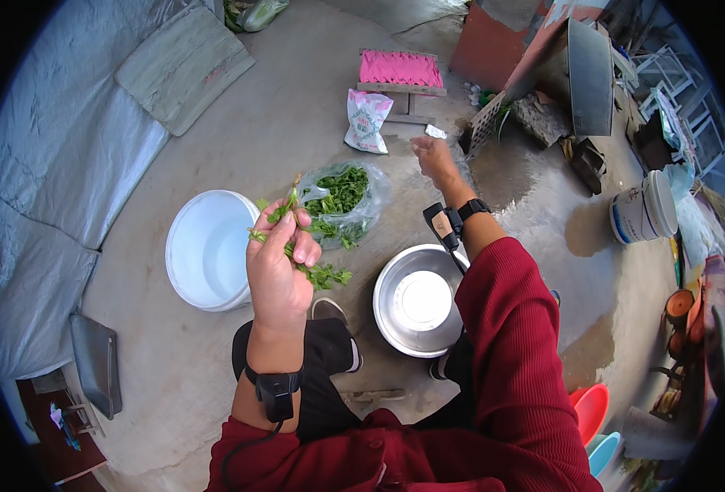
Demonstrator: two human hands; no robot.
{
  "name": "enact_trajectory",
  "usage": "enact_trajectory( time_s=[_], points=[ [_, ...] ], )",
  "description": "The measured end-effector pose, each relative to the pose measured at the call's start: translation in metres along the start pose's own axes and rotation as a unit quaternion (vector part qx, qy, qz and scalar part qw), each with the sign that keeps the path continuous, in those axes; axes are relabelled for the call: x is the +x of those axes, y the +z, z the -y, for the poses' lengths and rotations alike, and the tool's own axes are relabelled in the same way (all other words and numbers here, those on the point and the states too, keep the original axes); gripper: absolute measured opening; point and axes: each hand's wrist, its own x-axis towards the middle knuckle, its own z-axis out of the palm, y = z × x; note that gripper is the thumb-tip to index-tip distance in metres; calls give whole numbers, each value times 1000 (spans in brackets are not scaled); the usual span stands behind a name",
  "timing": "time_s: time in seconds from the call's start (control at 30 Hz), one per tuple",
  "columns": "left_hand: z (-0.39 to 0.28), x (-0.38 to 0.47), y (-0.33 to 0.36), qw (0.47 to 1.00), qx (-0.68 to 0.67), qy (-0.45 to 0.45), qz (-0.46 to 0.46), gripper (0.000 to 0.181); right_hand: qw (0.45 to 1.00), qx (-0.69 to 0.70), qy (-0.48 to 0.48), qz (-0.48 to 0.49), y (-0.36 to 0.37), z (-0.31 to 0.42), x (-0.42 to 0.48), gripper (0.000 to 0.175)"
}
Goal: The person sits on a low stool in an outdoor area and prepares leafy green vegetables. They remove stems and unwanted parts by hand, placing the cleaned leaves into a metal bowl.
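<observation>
My left hand (279, 264) is closed around a few leafy green herb stems (324, 277), with leaves poking out on both sides of the fingers. Just beyond it sits a clear plastic bag (372, 209), its mouth spread wide around a heap of green herbs (344, 187). A white plastic bucket (215, 249) stands left of that hand, and no contents show in it. My right hand (435, 163) reaches forward over the floor, fingers curled, near a small white scrap (436, 131). Below the right forearm is a shiny steel basin (424, 301), partly covered by the sleeve.
A low stool with a pink woven seat (400, 69) stands ahead, a printed white bag (367, 122) before it. At right are a lidded bucket (644, 208), wet patches and a red basin (591, 409). A grey board (184, 67) leans at left.
</observation>
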Motion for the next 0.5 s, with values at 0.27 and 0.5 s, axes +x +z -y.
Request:
enact_trajectory(
  time_s=[0.27, 0.5],
  points=[
    [0, -2, 2, 999, -15, -29, 4, 14, 968, -233, -62, -69, -22, 0, 15, 21],
    [2, -2, 1, 999, -9, -38, 26, 12, 992, -97, -85, 5, -45, -21, 1, 34]
  ],
)
